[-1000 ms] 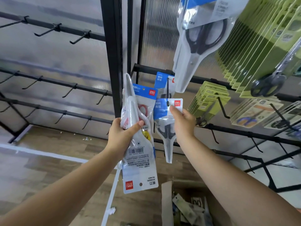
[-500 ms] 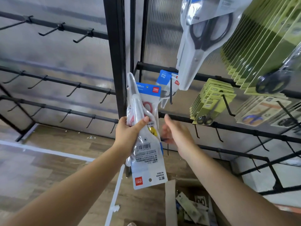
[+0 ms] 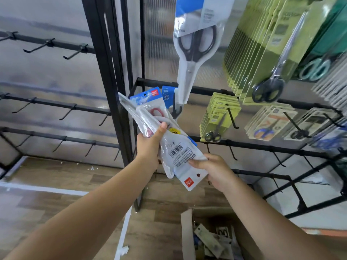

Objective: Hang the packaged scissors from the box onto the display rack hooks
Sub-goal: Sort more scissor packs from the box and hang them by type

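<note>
Left hand [image 3: 148, 147] grips scissor packs [image 3: 165, 136] mid-frame; right hand [image 3: 214, 169] pinches lower corner. Light, slick, floppy film; likely best held near hang-hole.

Black display rack [image 3: 249, 147] w/ hooks carries hung scissor packs [image 3: 217, 117]; cardboard box [image 3: 187, 233] on wood floor [image 3: 47, 207]

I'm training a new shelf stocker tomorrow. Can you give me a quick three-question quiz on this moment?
1. True or false: the left hand holds a bundle of packaged scissors.
2. What does the right hand pinch? A) a bare hook B) the bundle's lower end C) the cardboard box
3. What colour are the handles of the big hanging scissors at the top?

Key: 1 true; 2 B; 3 black.
</note>
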A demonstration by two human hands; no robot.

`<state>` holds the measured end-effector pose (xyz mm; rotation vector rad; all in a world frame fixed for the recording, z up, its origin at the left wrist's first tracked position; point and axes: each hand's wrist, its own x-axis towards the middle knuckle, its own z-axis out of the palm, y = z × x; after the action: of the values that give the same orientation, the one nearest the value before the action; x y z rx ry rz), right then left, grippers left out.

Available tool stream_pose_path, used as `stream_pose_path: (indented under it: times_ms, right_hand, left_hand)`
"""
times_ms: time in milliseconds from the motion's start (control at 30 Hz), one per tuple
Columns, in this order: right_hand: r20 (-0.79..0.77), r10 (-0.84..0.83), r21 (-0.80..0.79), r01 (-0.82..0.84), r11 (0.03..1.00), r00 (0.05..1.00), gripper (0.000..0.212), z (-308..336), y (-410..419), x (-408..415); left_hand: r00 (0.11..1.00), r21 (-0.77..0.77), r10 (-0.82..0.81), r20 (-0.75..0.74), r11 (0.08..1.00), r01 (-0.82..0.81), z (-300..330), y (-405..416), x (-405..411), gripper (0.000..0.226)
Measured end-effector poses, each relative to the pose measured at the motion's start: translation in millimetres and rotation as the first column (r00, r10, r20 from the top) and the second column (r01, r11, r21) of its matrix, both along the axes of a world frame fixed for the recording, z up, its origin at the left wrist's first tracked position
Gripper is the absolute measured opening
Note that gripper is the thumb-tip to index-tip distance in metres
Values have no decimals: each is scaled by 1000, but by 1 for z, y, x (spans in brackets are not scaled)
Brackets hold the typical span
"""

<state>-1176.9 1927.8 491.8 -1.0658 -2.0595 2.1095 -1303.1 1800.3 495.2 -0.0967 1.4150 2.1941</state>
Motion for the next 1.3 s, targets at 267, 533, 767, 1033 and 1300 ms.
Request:
stream_pose_path:
  times_ms: [267,533,767,1033,1300]
  right_hand:
    - [-61,-157,-64,153,986,986,11,2,21,19]
    - [-63,-62,212,74,974,996,31,5,40,16]
    - [-263,-411,104,449,887,873,45,9,46,0]
    - [-464,-366,-88,369,925,807,55,34,20,-27]
    - [-589,-110,-63,90,994,800,57,59,3,-36]
  left_hand:
    - [975,38,-176,-134,982,183,-1,-7,8,64]
    - [941,-19,-272,-201,962,273,-16,-31,10,64]
    - [870,-114,-462,-172,887,448,-15,-68,-2,71]
    - [849,-162,-512,-127,855,492,-1,-82,-8,64]
    - [834,-350,-507,-218,838,418,8,-80,-15,60]
